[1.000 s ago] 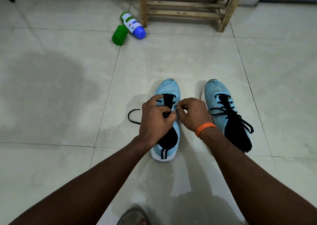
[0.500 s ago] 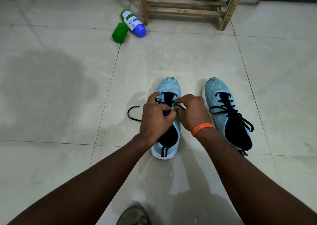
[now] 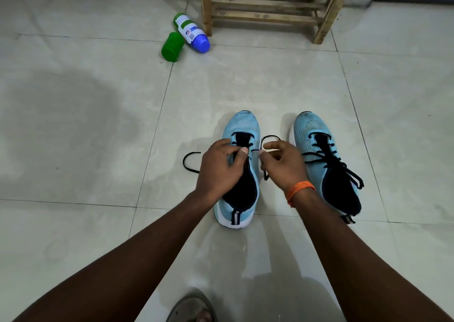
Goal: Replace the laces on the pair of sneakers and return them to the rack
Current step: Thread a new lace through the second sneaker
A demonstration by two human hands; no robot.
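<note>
Lace [image 3: 265,174] in right hand [image 3: 282,164] beside half-laced sneaker [image 3: 245,125]

Left sneaker [image 3: 242,125]: light blue knit, black tongue, white sole; upright on tiled floor [image 3: 98,125], toe toward rack; laced at the lowest eyelets only. Black lace [image 3: 190,162]: loose loops either side. Right sneaker [image 3: 309,130]: just beside, parallel, laced up. Wooden rack [image 3: 265,17]: far edge, well apart.
</note>
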